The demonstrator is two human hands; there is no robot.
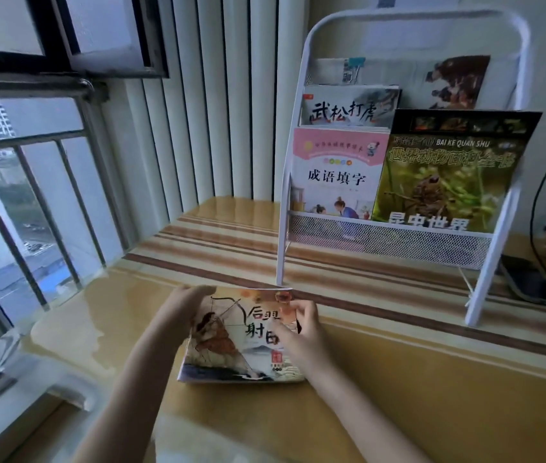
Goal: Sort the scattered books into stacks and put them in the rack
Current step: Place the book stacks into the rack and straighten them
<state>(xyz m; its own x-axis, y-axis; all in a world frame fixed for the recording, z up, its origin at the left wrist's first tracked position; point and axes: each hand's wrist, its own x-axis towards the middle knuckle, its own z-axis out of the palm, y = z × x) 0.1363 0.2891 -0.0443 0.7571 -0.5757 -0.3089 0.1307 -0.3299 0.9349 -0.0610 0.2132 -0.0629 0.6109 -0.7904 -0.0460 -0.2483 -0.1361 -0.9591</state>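
A thin picture book [231,349] with an archer on its cover lies on the yellow table [398,379], possibly on top of others. My left hand [181,305] grips its left edge. My right hand [301,325] holds its right side, fingers curled over the cover. Behind stands a white wire rack [391,242]. Its front pocket holds a pink-topped book [335,172] and a green insect book [445,172]. A tiger-story book [348,106] sits in the middle tier, and papers with a clip [398,71] fill the top tier.
A barred window [31,195] runs along the left, and white vertical slats [214,95] stand behind the table. A dark phone [528,282] and a black cable [545,182] lie right of the rack. The table's striped band [214,248] passes under the rack.
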